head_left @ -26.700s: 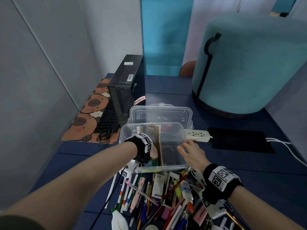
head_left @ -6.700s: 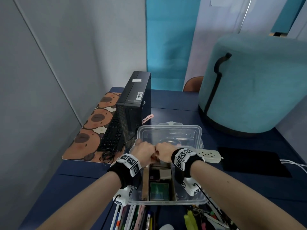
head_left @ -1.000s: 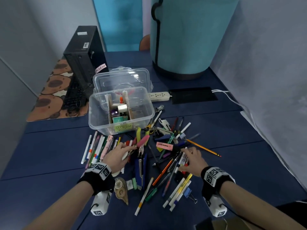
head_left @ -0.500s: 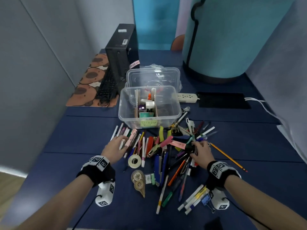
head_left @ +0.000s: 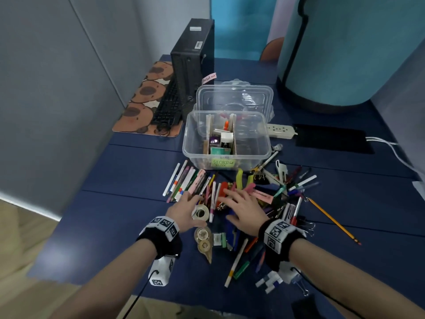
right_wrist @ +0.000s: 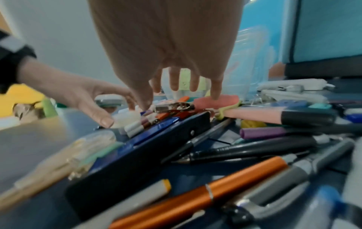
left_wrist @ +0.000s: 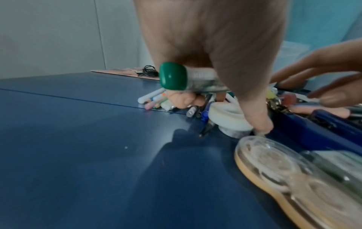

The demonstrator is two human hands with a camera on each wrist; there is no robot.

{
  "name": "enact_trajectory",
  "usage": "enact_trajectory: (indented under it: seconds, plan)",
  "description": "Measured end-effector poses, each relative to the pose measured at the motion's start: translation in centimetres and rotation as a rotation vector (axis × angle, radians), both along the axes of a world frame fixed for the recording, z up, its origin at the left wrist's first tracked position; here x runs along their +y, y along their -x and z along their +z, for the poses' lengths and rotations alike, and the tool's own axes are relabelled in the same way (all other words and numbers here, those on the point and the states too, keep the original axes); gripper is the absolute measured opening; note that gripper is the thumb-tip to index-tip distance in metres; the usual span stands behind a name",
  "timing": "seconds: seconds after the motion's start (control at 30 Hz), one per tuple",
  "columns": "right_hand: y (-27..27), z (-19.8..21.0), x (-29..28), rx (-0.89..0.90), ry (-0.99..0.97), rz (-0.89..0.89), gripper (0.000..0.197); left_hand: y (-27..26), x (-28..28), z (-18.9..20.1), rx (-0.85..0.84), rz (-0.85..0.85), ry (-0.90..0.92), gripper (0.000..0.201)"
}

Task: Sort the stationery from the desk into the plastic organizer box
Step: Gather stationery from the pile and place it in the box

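The clear plastic organizer box (head_left: 192, 139) stands open on the blue desk, with cardboard dividers and a few small items in its middle slot. A pile of pens and markers (head_left: 271, 203) lies in front of it. My left hand (head_left: 192, 207) holds a green-capped pen (left_wrist: 172, 75) across the palm under curled fingers, and its thumb touches a white tape roll (head_left: 200, 212) (left_wrist: 229, 119). My right hand (head_left: 241, 204) (right_wrist: 176, 86) hovers with spread straight fingers over the pile's middle, the little finger touching a pink item (right_wrist: 215, 100).
The box lid (head_left: 234, 97) leans behind the box. A correction tape dispenser (head_left: 203, 240) and a blue stapler (right_wrist: 156, 139) lie near my wrists. A computer tower (head_left: 190, 58), keyboard (head_left: 167, 107), power strip (head_left: 280, 130) and teal pouf (head_left: 356, 49) stand at the back.
My left hand has shifted right onto the tape roll. My right hand has moved left from the right side of the pile to its middle, beside the left hand.
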State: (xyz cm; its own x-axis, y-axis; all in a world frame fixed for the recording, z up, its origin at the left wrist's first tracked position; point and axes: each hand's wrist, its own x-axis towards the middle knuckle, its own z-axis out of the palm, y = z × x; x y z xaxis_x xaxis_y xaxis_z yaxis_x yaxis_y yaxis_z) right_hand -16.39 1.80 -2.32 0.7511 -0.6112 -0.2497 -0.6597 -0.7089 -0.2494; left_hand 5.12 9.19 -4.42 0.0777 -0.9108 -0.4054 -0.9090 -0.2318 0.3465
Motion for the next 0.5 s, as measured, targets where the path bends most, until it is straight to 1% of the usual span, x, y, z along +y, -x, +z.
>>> enact_trajectory:
  seconds: [0.07,0.17,0.23,0.3,0.4,0.43,0.5]
  plan:
    - [-0.8,-0.2,0.4,0.074,0.040,0.109,0.053,0.5,-0.3,-0.2,-0.023,0.010,0.029,0.068]
    - [-1.8,-0.3,2.5,0.064,0.130,0.297,0.047,0.5,-0.8,-0.5,-0.019,0.012,0.059,0.061]
    - [-2.6,-0.9,4.1,0.073,0.136,0.441,0.051,0.4,-1.0,-0.4,0.013,0.003,0.068,0.060]
    - [-3.1,-1.5,4.7,0.098,0.113,0.540,0.058,-0.1,-1.1,0.0,0.029,0.016,0.097,0.057]
    - [-3.6,-1.5,4.2,0.149,0.132,0.596,0.069,-1.5,-1.2,0.6,0.041,0.066,0.136,0.050]
    - [-3.8,-1.4,4.1,0.159,0.146,0.597,0.068,-2.0,-1.2,0.6,0.046,0.081,0.140,0.049]
    - [-4.4,-1.4,4.3,0.151,0.168,0.608,0.056,-2.9,-1.2,1.0,0.060,0.113,0.127,0.047]
